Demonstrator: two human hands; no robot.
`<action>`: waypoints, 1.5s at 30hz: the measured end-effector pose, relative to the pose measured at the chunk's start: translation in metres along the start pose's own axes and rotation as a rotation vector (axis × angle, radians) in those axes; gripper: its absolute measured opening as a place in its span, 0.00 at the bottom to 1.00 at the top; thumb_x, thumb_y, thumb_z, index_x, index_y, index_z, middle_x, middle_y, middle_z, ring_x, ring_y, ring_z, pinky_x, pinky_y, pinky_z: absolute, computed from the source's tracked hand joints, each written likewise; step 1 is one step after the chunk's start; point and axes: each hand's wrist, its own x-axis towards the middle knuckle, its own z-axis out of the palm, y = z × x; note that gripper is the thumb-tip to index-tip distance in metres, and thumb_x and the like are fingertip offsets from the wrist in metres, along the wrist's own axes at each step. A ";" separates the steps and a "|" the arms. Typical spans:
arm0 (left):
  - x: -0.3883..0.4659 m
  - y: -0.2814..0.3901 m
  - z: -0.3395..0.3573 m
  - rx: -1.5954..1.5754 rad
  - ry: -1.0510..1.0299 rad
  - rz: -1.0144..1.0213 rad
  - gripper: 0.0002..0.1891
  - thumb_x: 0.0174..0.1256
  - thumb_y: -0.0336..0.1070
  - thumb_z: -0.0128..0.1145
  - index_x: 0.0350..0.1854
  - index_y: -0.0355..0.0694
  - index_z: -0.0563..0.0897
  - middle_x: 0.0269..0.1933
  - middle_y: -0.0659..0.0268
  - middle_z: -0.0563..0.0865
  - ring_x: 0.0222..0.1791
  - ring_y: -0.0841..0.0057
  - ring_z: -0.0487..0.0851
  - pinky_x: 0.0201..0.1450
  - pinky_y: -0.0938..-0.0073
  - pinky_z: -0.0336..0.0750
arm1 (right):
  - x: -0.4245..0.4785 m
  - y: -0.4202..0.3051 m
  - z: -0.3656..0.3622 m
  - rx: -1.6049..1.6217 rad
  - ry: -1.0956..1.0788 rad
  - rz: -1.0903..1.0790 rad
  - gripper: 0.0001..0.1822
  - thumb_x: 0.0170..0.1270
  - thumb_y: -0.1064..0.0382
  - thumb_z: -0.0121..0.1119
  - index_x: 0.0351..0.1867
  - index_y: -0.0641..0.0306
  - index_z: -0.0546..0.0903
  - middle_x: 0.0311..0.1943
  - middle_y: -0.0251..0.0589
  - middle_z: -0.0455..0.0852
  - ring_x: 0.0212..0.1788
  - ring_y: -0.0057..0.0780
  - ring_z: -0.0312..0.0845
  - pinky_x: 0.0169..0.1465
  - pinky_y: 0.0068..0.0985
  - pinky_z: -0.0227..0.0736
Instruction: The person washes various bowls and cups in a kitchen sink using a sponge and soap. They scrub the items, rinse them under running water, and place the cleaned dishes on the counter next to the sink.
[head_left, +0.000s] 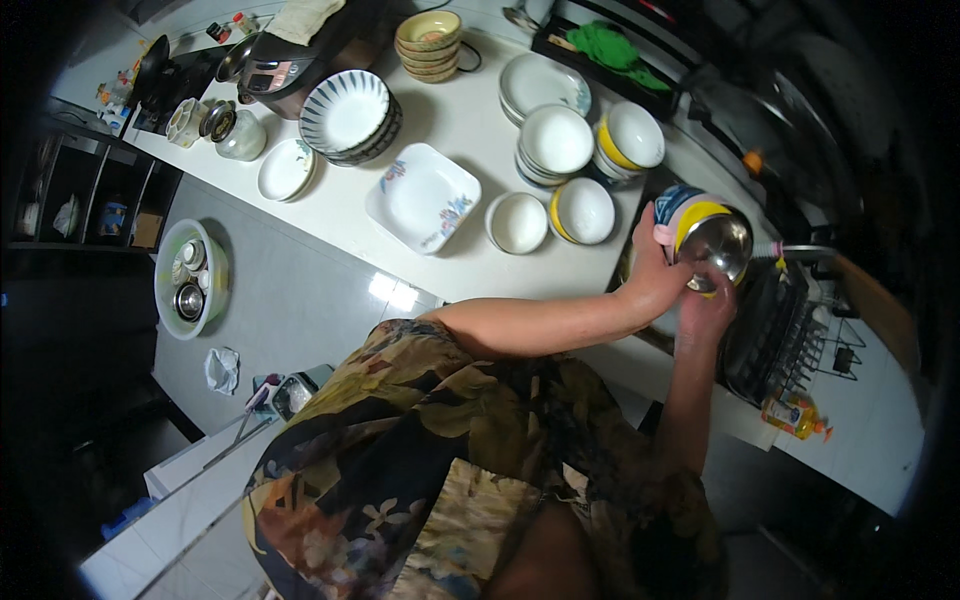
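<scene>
Over the sink area at the right, both my hands are on a tilted stack of bowls. Its outer bowls (679, 206) show blue patterned, pink and yellow bands, and a shiny stainless steel bowl (716, 244) is innermost. My left hand (656, 266) grips the stack's near left side, thumb towards the steel bowl. My right hand (706, 304) is at the lower rim, its fingers reaching over the steel bowl's edge. The faucet (806, 251) is just right of the stack. Much of the sink is hidden beneath my hands and the bowls.
White bowls (556, 139), yellow-sided bowls (583, 211) and plates (536, 79) stand stacked on the counter (517, 277) to the left. A square floral dish (424, 196) lies nearby. A dish rack (814, 345) and a soap bottle (791, 416) are at the right. A basin (219, 292) sits on the floor.
</scene>
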 end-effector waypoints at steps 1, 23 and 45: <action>-0.006 -0.017 0.012 -0.104 -0.008 -0.107 0.48 0.51 0.24 0.58 0.71 0.33 0.40 0.65 0.54 0.62 0.65 0.68 0.62 0.63 0.72 0.64 | 0.001 0.004 -0.023 0.010 0.001 0.026 0.19 0.52 0.69 0.56 0.48 0.69 0.75 0.46 0.46 0.77 0.51 0.37 0.72 0.54 0.37 0.69; 0.115 -0.340 0.052 0.299 0.198 -0.612 0.34 0.50 0.23 0.55 0.62 0.43 0.59 0.46 0.57 0.78 0.41 0.67 0.77 0.33 0.62 0.74 | 0.190 0.167 -0.239 0.374 0.113 0.568 0.16 0.55 0.72 0.55 0.47 0.65 0.74 0.42 0.47 0.80 0.44 0.41 0.77 0.50 0.38 0.76; 0.092 -0.346 0.063 1.315 -0.320 -0.323 0.47 0.54 0.52 0.60 0.66 0.24 0.53 0.63 0.40 0.67 0.66 0.52 0.64 0.70 0.50 0.48 | 0.258 0.252 -0.311 -1.360 -0.016 0.532 0.33 0.59 0.40 0.55 0.54 0.67 0.75 0.48 0.49 0.82 0.48 0.44 0.79 0.49 0.37 0.73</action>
